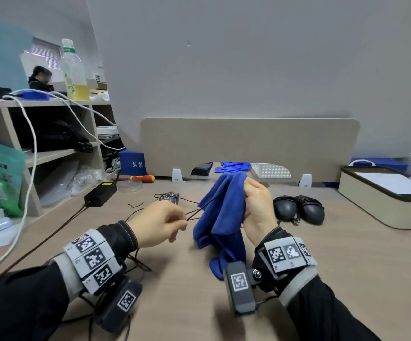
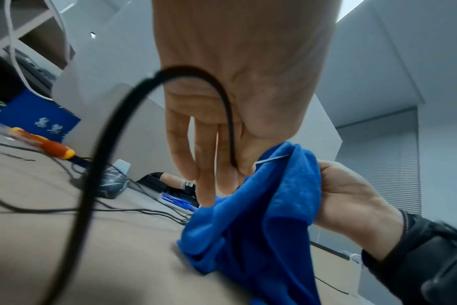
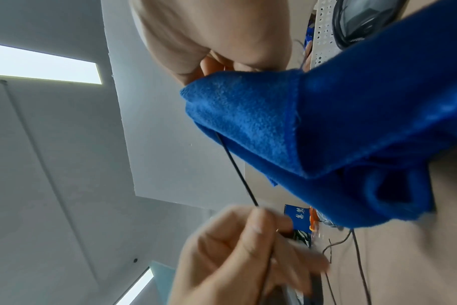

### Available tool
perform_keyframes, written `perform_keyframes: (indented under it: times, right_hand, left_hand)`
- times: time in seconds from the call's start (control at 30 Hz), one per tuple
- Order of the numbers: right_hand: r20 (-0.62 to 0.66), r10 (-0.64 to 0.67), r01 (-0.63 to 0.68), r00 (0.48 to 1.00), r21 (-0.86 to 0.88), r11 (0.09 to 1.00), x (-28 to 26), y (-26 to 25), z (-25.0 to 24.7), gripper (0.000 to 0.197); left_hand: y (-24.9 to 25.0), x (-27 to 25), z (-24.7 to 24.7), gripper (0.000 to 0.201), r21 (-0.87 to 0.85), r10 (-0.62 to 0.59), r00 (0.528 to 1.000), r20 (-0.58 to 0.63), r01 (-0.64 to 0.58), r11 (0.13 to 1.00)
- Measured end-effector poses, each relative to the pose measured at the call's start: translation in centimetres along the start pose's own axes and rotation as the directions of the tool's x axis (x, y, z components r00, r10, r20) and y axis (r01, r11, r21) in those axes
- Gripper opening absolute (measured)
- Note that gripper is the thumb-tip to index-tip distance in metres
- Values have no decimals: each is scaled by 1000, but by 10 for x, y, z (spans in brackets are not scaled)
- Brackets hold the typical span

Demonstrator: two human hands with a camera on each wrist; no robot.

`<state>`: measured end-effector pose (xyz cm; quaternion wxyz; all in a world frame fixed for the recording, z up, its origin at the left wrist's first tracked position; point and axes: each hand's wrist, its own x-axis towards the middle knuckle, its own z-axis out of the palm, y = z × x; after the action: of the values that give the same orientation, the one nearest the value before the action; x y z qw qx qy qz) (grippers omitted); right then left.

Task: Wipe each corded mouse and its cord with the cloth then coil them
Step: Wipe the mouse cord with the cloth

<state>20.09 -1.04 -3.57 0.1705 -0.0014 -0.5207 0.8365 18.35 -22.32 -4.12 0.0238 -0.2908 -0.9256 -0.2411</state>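
Observation:
My right hand (image 1: 253,205) grips a blue cloth (image 1: 221,217) held above the desk, folded around a thin black mouse cord (image 1: 194,212). My left hand (image 1: 160,225) pinches that cord between thumb and fingers just left of the cloth. In the left wrist view the cord (image 2: 97,165) loops past my palm. The cord runs back to a grey patterned mouse (image 1: 171,196) lying on the desk behind my left hand. Two black mice (image 1: 298,209) with coiled cords sit to the right of my right hand.
A black power brick (image 1: 101,194) and a red-yellow screwdriver (image 1: 141,178) lie at the back left. A beige box (image 1: 381,195) stands at the right. A beige divider panel (image 1: 248,148) closes off the desk's rear. Shelves (image 1: 39,143) with trailing white cables stand at the left.

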Motion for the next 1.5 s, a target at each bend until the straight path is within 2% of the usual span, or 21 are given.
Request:
perform_keyframes:
  times: [0.1, 0.17, 0.3, 0.37, 0.47, 0.53, 0.67, 0.8, 0.9, 1.07, 1.1, 1.17, 1.23, 1.27, 1.37, 1.5]
  right_hand:
    - [19, -31, 31, 999, 24, 999, 1, -3, 0, 18]
    - [30, -56, 55, 998, 22, 998, 2, -2, 1, 23]
    - [63, -94, 97, 994, -58, 994, 1, 2, 5, 26]
    - [69, -97, 103, 993, -96, 990, 0, 5, 7, 24]
    - [73, -101, 110, 992, -136, 985, -2, 6, 9, 24]
    - [77, -108, 119, 991, -162, 980, -1, 6, 8, 26]
    - [68, -89, 99, 994, -173, 980, 1, 7, 6, 23]
    - [45, -67, 70, 997, -72, 995, 2, 0, 1, 19]
    - [18, -86, 87, 996, -34, 996, 7, -3, -2, 21]
    - [56, -94, 97, 994, -68, 993, 1, 7, 7, 25]
    - [64, -93, 98, 994, -77, 992, 0, 8, 7, 26]
    - [58, -110, 115, 992, -99, 988, 1, 8, 8, 24]
    - [63, -104, 110, 993, -112, 988, 0, 7, 7, 22]
    - [76, -93, 102, 993, -115, 988, 0, 7, 7, 22]
    - [100, -72, 85, 992, -130, 988, -1, 9, 7, 23]
    - [185, -19, 34, 983, -76, 997, -3, 8, 6, 22]
  left_hand:
    - [-11, -9, -5, 24, 74, -44, 999, 6, 43, 996]
    - [-12, -10, -9, 25, 107, -64, 998, 20, 61, 992]
    - [-15, 0, -12, 19, 159, -119, 993, 4, 116, 980]
    - [-7, 7, -8, 15, 45, -92, 994, -63, 95, 994]
    - [18, 14, 1, 21, -249, -18, 994, -106, -9, 968]
    - [31, 17, 3, 24, -291, 15, 994, -109, -47, 955]
    - [36, 15, 7, 30, -123, 128, 986, -107, -141, 982]
    - [21, 7, 5, 35, 56, 208, 974, -88, -204, 977]
    - [8, -2, 2, 38, 133, 156, 987, -38, -150, 980]
    - [-2, 0, -3, 23, 183, -21, 999, 44, 12, 983]
    - [0, 2, -3, 20, 136, -29, 999, 34, 24, 990]
    - [10, 7, 0, 14, -138, -13, 1000, -19, 10, 990]
    - [25, 13, 1, 15, -389, -36, 995, -97, -5, 921]
    - [32, 15, 1, 16, -446, -55, 989, -136, -11, 895]
    - [41, 22, 3, 17, -439, -54, 972, -227, -53, 897]
    - [40, 22, 3, 17, -472, -113, 949, -295, -42, 880]
